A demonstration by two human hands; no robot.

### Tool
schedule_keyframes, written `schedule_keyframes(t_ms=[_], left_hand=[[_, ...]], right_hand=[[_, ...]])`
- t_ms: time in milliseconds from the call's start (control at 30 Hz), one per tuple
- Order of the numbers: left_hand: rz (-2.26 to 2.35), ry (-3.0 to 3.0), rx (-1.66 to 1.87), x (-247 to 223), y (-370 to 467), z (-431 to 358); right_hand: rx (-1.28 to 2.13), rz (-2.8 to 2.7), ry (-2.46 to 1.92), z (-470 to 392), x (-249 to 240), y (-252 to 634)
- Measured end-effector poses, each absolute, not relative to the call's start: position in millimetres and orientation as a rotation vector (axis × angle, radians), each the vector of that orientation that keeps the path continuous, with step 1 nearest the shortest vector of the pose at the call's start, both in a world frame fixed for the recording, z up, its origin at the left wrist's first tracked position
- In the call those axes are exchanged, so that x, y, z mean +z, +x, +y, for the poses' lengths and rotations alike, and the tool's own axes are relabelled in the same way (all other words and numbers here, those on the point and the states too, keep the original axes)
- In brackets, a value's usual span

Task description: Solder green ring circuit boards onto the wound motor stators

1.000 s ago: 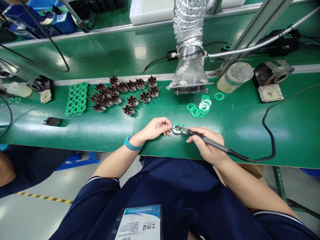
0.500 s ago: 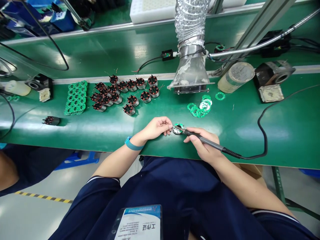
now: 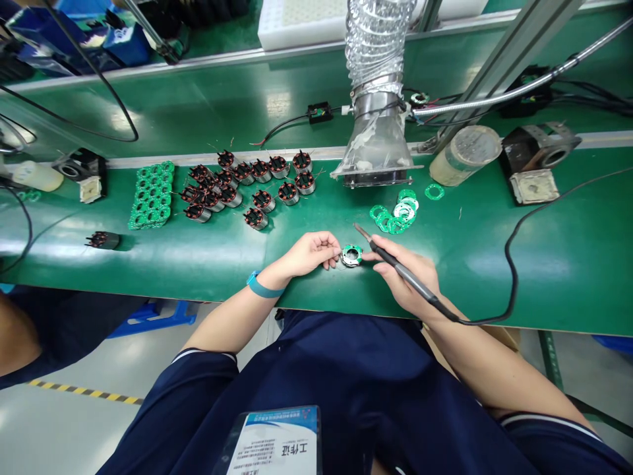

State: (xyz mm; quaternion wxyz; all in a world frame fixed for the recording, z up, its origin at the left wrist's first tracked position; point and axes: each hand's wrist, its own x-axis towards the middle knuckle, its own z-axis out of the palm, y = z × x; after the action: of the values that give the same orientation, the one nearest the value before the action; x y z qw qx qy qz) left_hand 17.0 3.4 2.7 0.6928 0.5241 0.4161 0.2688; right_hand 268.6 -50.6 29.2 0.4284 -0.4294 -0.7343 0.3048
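Observation:
In front of me on the bench is a motor stator with a green ring-shaped circuit board (image 3: 352, 255) on top. My left hand (image 3: 319, 251) is at its left side, thumb and forefinger pinched at the board's edge. Whatever lies between those fingertips is too small to make out. My right hand (image 3: 410, 267) grips a soldering iron (image 3: 408, 277) like a pen, its tip raised above and right of the board. A finger of this hand reaches to the board's right edge.
Loose green ring boards (image 3: 395, 214) lie beyond my right hand. Several copper-wound stators (image 3: 230, 194) stand to the left, beside a stack of green board panels (image 3: 151, 194). A fume hood (image 3: 376, 148) hangs ahead. An iron stand (image 3: 537, 158) and a round tub (image 3: 465, 155) are at right.
My right hand has lifted the soldering iron off the ring board, its tip now up and away, uncovering the ring's centre. My left hand has stayed in place.

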Motion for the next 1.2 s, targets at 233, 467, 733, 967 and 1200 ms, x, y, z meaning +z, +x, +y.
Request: schedule_keyframes(t_ms=[233, 467, 733, 967, 1200], left_hand=[[0.968, 1.168, 0.555, 11.2, 20.9, 5.7], [1.118, 0.945, 0.365, 18.3, 25.4, 11.4], [0.973, 0.477, 0.253, 16.9, 24.9, 17.7], [0.920, 0.764, 0.413, 14.2, 22.1, 11.5], [1.154, 1.923, 0.877, -7.8, 24.7, -21.7]], right_hand=[[0.705, -2.120, -0.944, -18.9, 8.0, 258.6], [0.832, -2.097, -0.819, -14.7, -10.3, 255.4], [0.883, -2.010, -0.835, -13.8, -22.8, 254.6], [0.920, -1.955, -0.900, -17.0, -24.5, 253.0], [0.939, -1.904, -0.922, -21.6, -25.6, 249.8]])
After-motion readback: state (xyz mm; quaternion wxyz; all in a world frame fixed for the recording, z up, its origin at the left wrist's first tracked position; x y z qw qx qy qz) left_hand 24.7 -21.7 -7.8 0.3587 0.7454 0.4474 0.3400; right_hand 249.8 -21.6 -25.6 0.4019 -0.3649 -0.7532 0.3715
